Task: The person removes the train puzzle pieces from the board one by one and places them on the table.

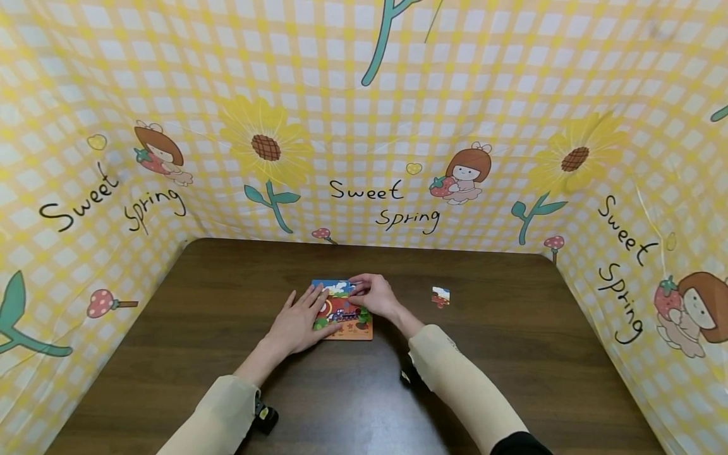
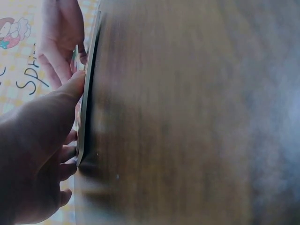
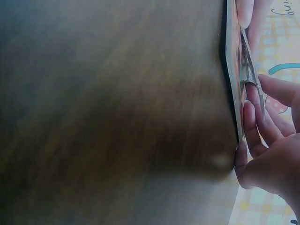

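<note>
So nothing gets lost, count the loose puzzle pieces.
2. One piece lies on the table, right of the puzzle board; the other piece is held at a tilt over the board by the right hand. The left hand could hide more.

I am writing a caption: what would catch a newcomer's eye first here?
Probably the yellow gingham cloth, printed "Sweet Spring", rising behind and beside the wood-grain table. Next, the colourful jigsaw puzzle under the left hand, and the loose jigsaw piece lying farther right.
</note>
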Motion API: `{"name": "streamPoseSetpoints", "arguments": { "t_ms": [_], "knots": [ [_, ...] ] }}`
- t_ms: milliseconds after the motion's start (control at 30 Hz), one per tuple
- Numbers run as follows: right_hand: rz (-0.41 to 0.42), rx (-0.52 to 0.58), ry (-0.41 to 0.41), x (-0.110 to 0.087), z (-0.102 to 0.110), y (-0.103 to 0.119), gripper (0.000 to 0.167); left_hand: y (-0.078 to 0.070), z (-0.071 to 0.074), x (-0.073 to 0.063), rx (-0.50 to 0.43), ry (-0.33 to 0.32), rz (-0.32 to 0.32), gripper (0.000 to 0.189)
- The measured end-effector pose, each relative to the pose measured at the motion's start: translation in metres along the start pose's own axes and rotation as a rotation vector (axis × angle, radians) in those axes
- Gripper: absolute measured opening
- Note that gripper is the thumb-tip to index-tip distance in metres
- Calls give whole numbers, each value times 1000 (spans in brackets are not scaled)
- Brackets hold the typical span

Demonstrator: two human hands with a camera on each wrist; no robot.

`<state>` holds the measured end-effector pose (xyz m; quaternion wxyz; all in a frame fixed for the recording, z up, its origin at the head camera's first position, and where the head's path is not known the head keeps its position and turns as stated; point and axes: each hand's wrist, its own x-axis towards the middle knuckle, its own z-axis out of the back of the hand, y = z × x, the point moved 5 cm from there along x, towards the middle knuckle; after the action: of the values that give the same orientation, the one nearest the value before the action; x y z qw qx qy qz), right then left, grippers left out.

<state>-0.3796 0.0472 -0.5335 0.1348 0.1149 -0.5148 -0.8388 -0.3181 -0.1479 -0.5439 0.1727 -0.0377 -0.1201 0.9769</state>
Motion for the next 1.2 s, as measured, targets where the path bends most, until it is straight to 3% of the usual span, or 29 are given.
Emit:
{"name": "streamPoseSetpoints", "arguments": {
  "t_ms": [433, 1200],
  "knots": [
    [68, -133, -86, -2, -5, 2, 40, 0, 0, 0, -6, 1, -6, 97],
    [40, -56, -130, 0, -4, 1, 36, 0, 1, -1, -7, -3, -10, 98]
  ]
}}
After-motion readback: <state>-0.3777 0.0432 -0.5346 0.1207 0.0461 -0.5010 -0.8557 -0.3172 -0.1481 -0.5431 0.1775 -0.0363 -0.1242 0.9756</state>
